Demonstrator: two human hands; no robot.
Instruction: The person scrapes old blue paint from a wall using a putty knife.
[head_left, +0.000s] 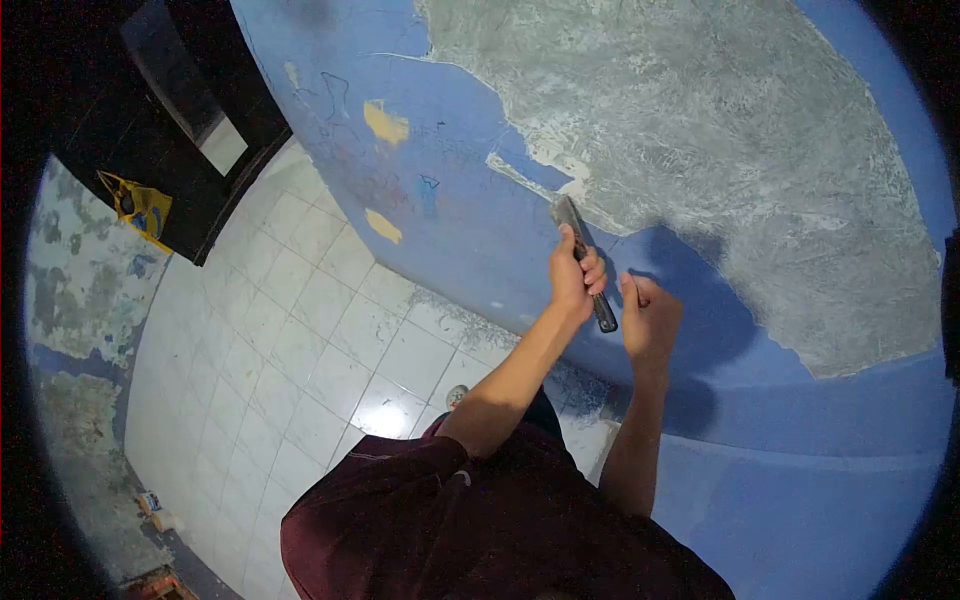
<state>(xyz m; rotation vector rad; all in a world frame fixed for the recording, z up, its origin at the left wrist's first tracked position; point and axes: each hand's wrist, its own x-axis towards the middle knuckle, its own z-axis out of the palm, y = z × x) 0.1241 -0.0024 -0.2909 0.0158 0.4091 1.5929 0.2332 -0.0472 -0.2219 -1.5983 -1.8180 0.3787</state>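
A scraper with a dark handle and a flat metal blade is gripped in my left hand, the thumb lying along it. Its blade end is at the lower edge of a rough grey patch on the blue wall, near a whitish broken rim of paint. Just right of the handle's lower end is my right hand, its fingers curled closed near the wall. What the right fingers hold, if anything, is too small to make out.
White floor tiles lie left and below. A yellow bag is by a dark doorway or furniture at the upper left. Small items sit by the peeling wall at lower left. A round object is on the floor near my left arm.
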